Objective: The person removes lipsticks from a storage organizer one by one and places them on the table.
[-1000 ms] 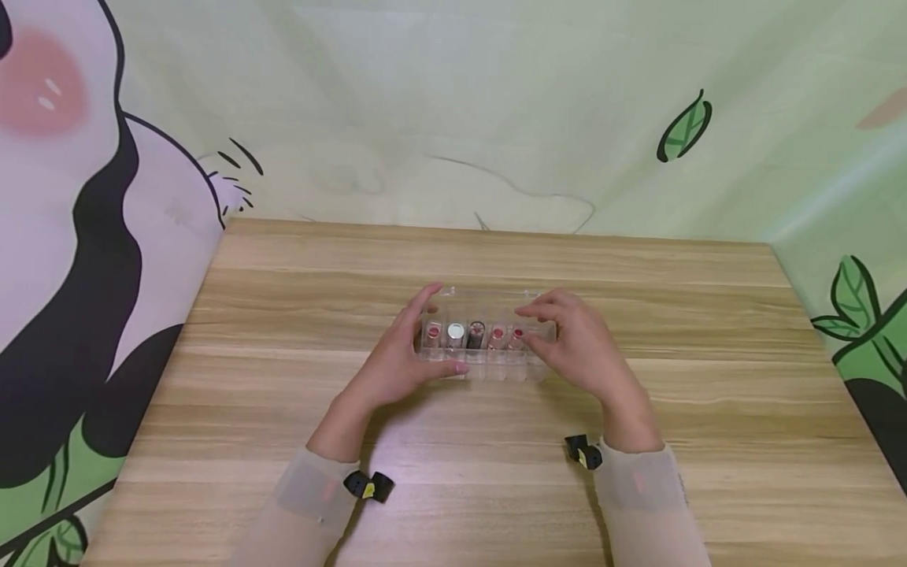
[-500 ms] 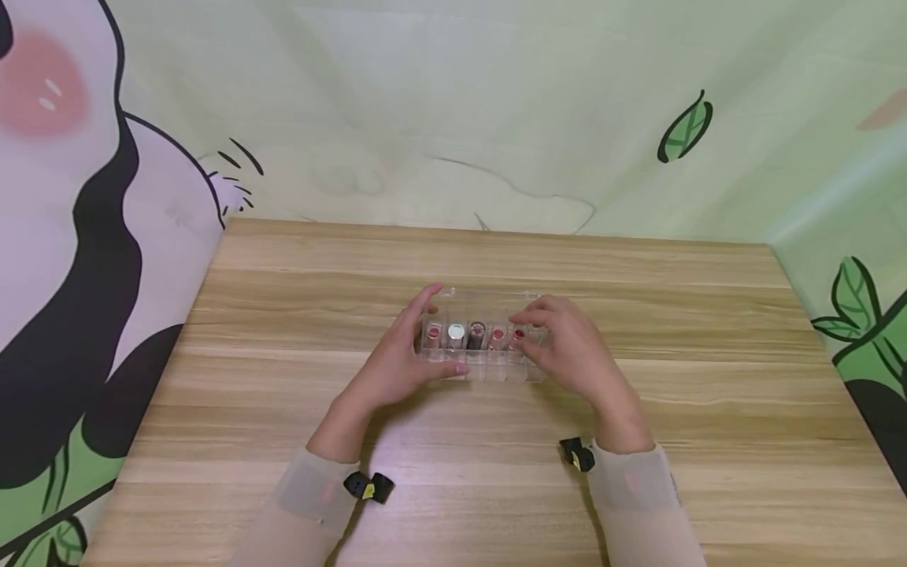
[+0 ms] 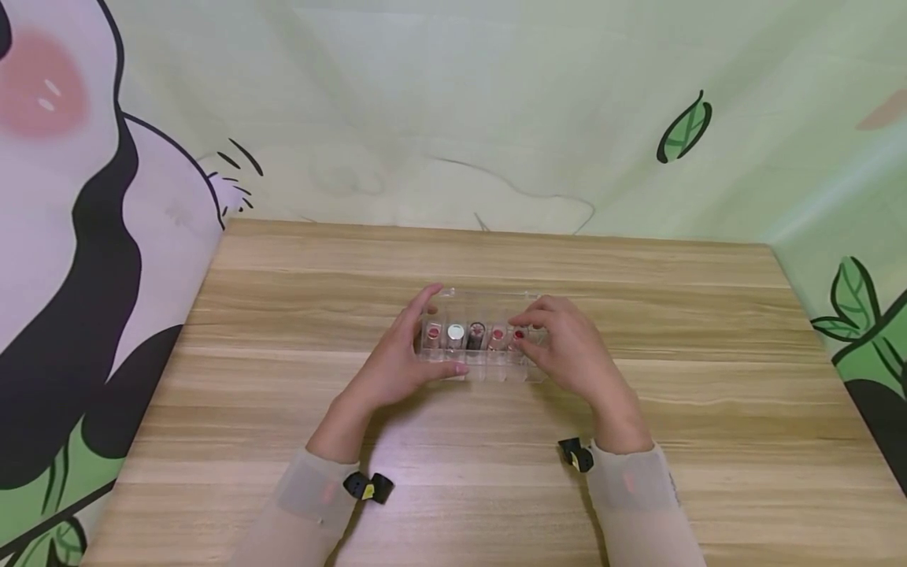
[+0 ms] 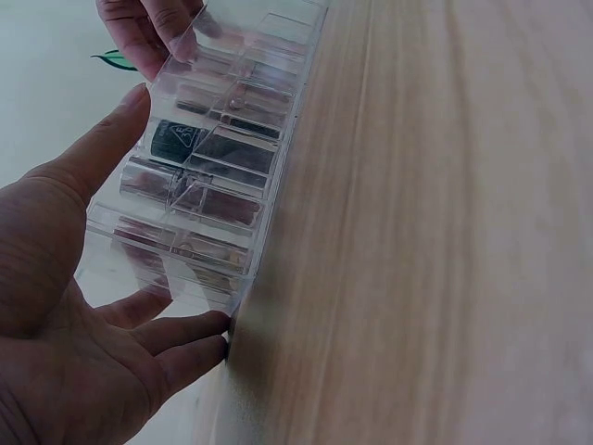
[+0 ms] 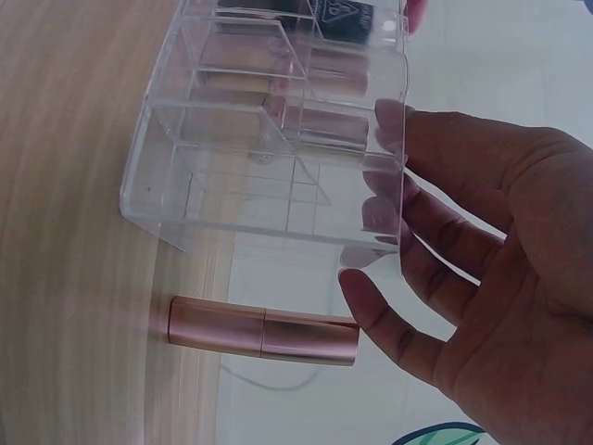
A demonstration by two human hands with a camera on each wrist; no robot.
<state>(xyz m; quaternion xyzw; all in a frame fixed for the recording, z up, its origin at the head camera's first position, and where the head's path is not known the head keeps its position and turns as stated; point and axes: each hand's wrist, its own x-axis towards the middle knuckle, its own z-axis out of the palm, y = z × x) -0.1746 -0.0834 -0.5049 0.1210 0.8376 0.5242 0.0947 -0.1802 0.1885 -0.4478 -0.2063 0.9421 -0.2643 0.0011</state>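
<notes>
A clear lipstick organizer (image 3: 492, 372) with several lipsticks in a row of compartments stands on the table. My left hand (image 3: 390, 366) grips its left end, thumb along the front wall and fingers round the side and back. At its right end my right hand (image 3: 577, 350) pinches the top of the rightmost lipstick (image 3: 520, 335), which has a dark red top and sits in its slot. In the right wrist view, that lipstick (image 5: 324, 128) shows through the clear wall, fingertips at its end. Between the other lipsticks are a white-topped one (image 3: 456, 332) and a black one (image 3: 477, 335).
A rose-gold lipstick tube (image 5: 264, 331) stands upright on the table outside the organizer, close to the right hand's little finger; the right hand hides it in the head view. The wooden table (image 3: 468, 496) ends at a printed cloth backdrop (image 3: 425, 118).
My right hand has shifted slightly left, its thumb and fingers coming in over the rightmost lipstick, and then stays there. My left hand and the organizer have not visibly moved.
</notes>
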